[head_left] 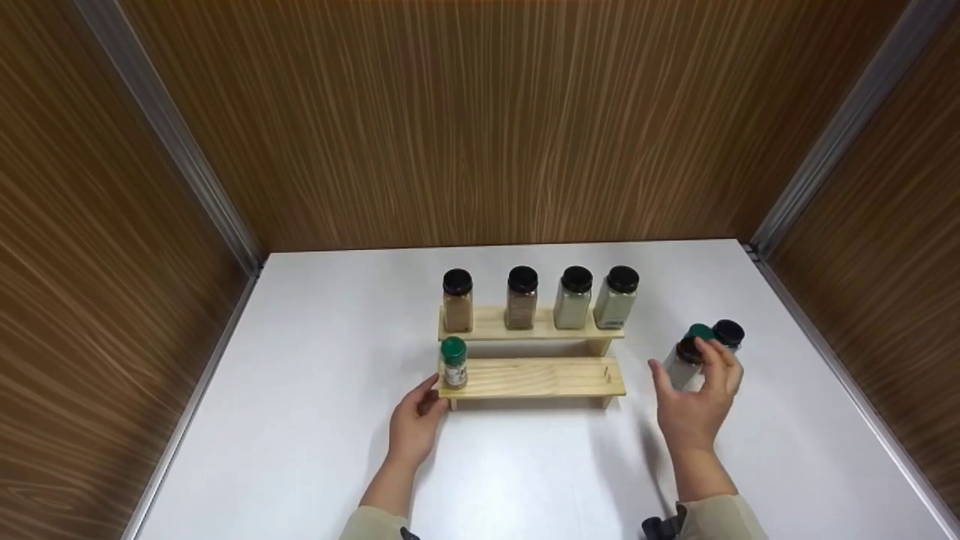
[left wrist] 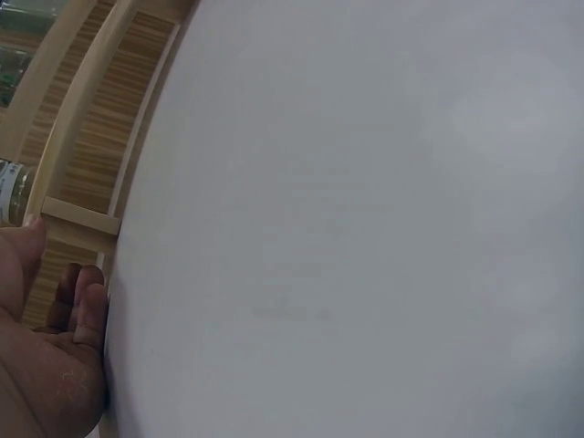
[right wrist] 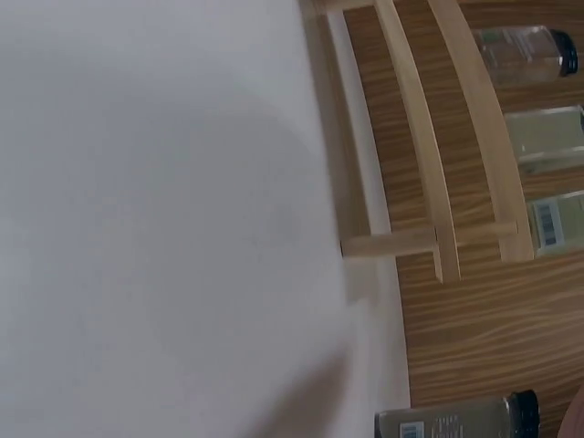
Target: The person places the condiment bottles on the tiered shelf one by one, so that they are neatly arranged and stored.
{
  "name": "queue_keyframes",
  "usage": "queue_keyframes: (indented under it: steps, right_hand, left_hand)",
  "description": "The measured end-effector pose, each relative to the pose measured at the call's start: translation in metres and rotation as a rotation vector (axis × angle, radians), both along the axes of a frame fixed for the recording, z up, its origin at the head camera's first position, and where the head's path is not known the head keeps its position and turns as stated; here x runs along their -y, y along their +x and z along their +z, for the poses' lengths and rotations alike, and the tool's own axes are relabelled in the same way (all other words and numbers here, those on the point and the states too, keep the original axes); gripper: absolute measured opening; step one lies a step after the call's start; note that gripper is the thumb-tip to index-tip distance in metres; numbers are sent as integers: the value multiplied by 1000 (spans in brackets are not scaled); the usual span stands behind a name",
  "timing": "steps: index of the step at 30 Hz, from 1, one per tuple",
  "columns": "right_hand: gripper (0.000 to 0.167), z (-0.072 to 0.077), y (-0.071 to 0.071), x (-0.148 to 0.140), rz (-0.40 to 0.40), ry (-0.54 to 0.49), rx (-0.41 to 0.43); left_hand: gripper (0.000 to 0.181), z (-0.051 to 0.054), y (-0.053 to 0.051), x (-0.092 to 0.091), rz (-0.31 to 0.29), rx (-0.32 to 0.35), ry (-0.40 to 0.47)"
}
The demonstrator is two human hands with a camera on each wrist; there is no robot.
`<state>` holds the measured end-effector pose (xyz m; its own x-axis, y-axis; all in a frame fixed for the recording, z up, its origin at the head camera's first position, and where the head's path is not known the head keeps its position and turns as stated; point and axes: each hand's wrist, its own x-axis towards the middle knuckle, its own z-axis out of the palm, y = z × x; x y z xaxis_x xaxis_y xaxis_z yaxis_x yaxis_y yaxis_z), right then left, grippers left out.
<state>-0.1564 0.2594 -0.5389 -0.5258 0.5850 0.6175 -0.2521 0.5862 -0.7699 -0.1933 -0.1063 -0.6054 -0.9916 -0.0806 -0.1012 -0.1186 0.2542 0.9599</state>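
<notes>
My right hand point(head_left: 697, 409) was at the right of the rack point(head_left: 540, 379), thumb and fingers spread about the near jar point(head_left: 679, 373). The thumb stood apart from the jar; the fingers reached round the cap side, and I could not tell whether they touched. The near jar stood to the right of the rack. Behind it, partly hidden, were a green-capped jar point(head_left: 699, 331) and a black-capped jar point(head_left: 728, 332).

My left hand point(head_left: 412, 431) was at the rack's left front corner. I could not tell whether it pinched the wood or only touched it. The small jar point(head_left: 454, 361) stood just above it, on the rack's lower shelf at the left end. Four upper jars point(head_left: 522, 298) stood on the rack's upper shelf.

Hazards, in my judgement:
1. Uneven closure of the right hand, fingers before thumb, could have tipped the near jar.
2. Fingers pushed too far back could have knocked over the two jars behind.
3. A hold on the cap alone could have slipped during a lift.
4. A jerk of the left hand could have shifted the rack and toppled the small jar.
</notes>
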Motion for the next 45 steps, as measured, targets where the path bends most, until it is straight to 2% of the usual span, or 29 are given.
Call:
queue_keyframes:
  steps: [6, 13, 16, 20, 26, 36, 42, 45]
  right_hand:
    - [73, -19, -5, -15, -43, -52, 86]
    - [95, -30, -12, -18, -47, -173, 290]
    - [100, -37, -15, -21, -43, -206, 339]
    - [99, -45, -19, -26, -33, -229, 356]
    - [99, -49, -25, -29, -11, -275, 378]
    - [90, -54, -31, -31, -8, -270, 276]
    - [85, -51, -29, -31, -14, -294, 331]
    - [85, -50, -28, -31, -20, -302, 332]
  left_hand:
    - [46, -3, 0, 1, -7, -19, 7]
    - [46, -2, -1, 0, 9, -2, 9]
    - [46, -3, -1, 1, 12, 9, 13]
    - [47, -2, -1, 1, 16, 19, 18]
    - [46, -1, -1, 1, 20, 16, 14]
    - [47, -2, -2, 2, 6, -43, 13]
    - [48, -4, -3, 2, 11, -27, 18]
    - [48, -4, -3, 2, 11, -25, 18]
